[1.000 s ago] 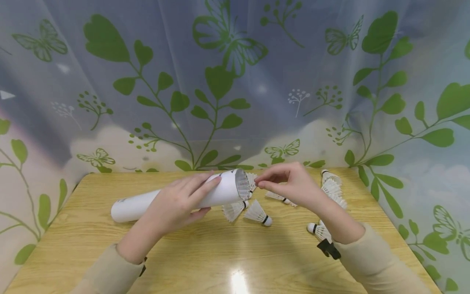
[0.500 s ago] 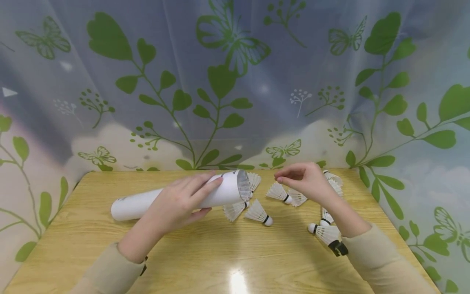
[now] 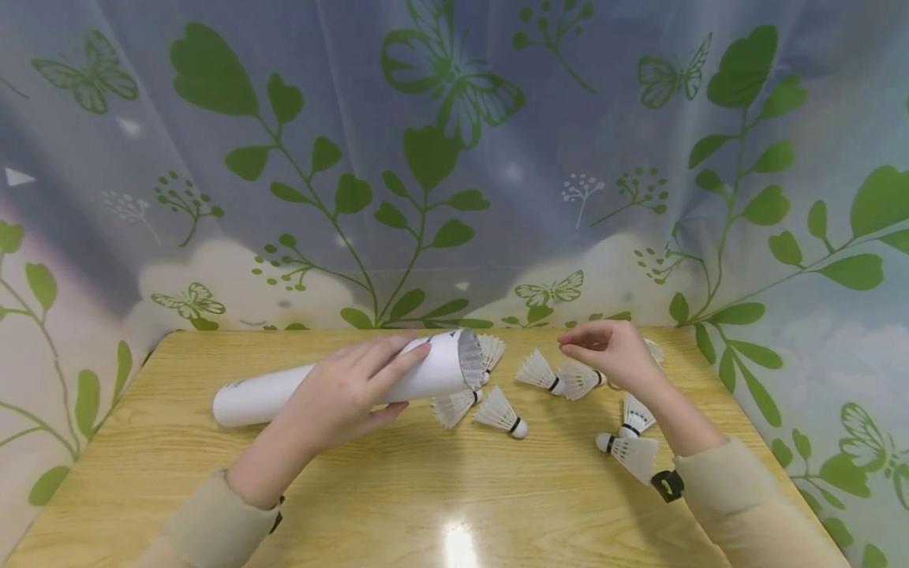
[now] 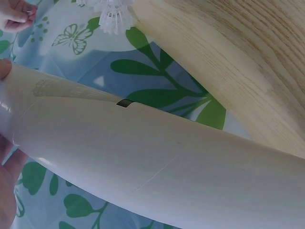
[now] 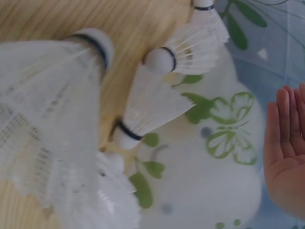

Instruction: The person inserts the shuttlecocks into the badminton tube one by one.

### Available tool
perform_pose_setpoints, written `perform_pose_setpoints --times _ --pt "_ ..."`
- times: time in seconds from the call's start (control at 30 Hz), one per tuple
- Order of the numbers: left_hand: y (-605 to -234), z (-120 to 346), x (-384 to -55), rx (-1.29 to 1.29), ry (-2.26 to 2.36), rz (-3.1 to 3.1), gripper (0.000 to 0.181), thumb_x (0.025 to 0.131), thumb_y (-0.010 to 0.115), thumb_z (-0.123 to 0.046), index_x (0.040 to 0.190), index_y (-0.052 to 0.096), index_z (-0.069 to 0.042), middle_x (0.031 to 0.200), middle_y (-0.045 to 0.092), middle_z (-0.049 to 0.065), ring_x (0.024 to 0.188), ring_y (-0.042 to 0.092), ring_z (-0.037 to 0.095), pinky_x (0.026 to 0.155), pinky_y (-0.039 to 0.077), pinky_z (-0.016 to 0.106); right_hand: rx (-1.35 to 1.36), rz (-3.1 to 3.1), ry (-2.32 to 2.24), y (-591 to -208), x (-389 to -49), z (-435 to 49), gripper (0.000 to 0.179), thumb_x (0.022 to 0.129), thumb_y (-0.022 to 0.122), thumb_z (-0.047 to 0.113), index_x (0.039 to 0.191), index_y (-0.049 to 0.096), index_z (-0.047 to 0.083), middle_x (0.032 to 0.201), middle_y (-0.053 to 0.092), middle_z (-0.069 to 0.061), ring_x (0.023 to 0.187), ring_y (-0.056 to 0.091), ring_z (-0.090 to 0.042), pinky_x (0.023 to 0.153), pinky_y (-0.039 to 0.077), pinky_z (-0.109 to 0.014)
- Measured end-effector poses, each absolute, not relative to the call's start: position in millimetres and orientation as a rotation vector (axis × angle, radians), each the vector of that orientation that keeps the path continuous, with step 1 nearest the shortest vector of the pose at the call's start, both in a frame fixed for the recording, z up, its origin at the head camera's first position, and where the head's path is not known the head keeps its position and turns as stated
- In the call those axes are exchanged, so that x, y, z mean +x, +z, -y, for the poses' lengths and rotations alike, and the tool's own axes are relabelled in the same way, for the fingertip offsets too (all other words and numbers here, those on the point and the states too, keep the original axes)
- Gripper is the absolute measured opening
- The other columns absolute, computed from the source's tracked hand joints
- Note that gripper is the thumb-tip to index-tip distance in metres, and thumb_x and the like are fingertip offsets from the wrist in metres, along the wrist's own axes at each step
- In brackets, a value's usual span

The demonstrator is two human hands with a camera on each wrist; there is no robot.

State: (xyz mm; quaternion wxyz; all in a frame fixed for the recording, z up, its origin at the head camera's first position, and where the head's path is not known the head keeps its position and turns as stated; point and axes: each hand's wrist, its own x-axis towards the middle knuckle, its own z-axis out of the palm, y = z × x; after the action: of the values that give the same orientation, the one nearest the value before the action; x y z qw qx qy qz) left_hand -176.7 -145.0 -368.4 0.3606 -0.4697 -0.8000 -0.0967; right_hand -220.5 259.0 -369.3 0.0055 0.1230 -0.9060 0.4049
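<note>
A leaf-and-butterfly cloth [image 3: 341, 237] hangs behind the back edge of the wooden table [image 3: 369, 505] and beyond its left and right edges. Pale sleeves [image 3: 738, 493] reach in from the front. The white tube [image 3: 429, 377] slants across the table's left half towards the back edge, mouth facing right, with a grey mesh showing inside; whether its mouth end touches the wood I cannot tell.

The left hand [image 3: 348, 390] grips the tube, fingers over the top and thumb beneath, hiding its middle. The right hand [image 3: 614, 355] is near the back right corner, thumb and forefinger bent towards each other, slightly apart, nothing visible between them.

White shuttlecocks [image 3: 497, 412] lie about: three by the tube's mouth, two partly behind it; two between the tube and the right hand; two more near the right edge, overlapping. The right hand partly blocks another beyond it. A dark clip [image 3: 667, 485] sits on the right cuff.
</note>
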Motion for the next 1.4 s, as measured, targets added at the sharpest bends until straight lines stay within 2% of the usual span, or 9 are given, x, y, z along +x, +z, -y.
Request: perform_pose_setpoints --times 0.17,0.4,0.73,1.03,1.23,1.4 --pt "-370 144 -177 -1.222 -0.242 2.033 0.094 0.065 0.101 -0.021 0.146 0.057 -0.005 0.132 0.071 0.017 0.106 0.076 0.032 0.087 0.068 0.045 0.353 2.846 1.222 -381 -228 -269 0.022 0.099 0.075 0.014 0.118 0.079 0.004 0.120 0.078 -0.019 0.100 0.075 -0.019 0.081 0.062 -0.022" --pt "-370 143 -177 -1.226 -0.234 2.036 0.095 0.065 0.101 -0.020 0.147 0.056 -0.005 0.132 0.071 0.016 0.106 0.076 0.032 0.087 0.068 0.045 0.323 2.865 1.133 -393 -235 -278 0.020 0.098 0.076 0.013 0.114 0.080 0.003 0.111 0.080 -0.018 0.091 0.075 -0.018 0.077 0.062 -0.027" --pt "-370 144 -176 -1.229 -0.235 2.044 0.095 0.066 0.101 -0.020 0.148 0.056 -0.004 0.133 0.071 0.017 0.105 0.076 0.031 0.087 0.068 0.044 0.291 2.934 0.990 -408 -240 -286 0.021 0.097 0.077 0.013 0.114 0.079 0.001 0.108 0.081 -0.017 0.095 0.075 -0.029 0.083 0.065 -0.044" --pt "-370 144 -176 -1.220 -0.224 2.051 0.094 0.066 0.101 -0.021 0.148 0.056 -0.005 0.132 0.072 0.017 0.106 0.076 0.031 0.087 0.068 0.045 0.242 2.978 0.972 -419 -240 -289 0.027 0.095 0.080 0.020 0.114 0.078 0.002 0.106 0.081 -0.014 0.095 0.075 -0.028 0.079 0.065 -0.041" --pt "-370 145 -176 -1.219 -0.222 2.057 0.094 0.067 0.101 -0.022 0.148 0.056 -0.005 0.132 0.072 0.017 0.106 0.076 0.031 0.088 0.068 0.045 0.270 2.985 0.878 -427 -239 -288 0.022 0.093 0.082 0.024 0.108 0.080 0.007 0.100 0.081 -0.009 0.090 0.076 -0.024 0.080 0.065 -0.045" --pt "-369 145 -175 -1.220 -0.227 2.060 0.094 0.067 0.101 -0.022 0.148 0.056 -0.005 0.133 0.071 0.017 0.106 0.076 0.031 0.088 0.068 0.044 0.275 2.980 0.833 -430 -238 -288 0.023 0.093 0.083 0.023 0.108 0.079 0.006 0.101 0.080 -0.011 0.091 0.076 -0.027 0.082 0.065 -0.049"
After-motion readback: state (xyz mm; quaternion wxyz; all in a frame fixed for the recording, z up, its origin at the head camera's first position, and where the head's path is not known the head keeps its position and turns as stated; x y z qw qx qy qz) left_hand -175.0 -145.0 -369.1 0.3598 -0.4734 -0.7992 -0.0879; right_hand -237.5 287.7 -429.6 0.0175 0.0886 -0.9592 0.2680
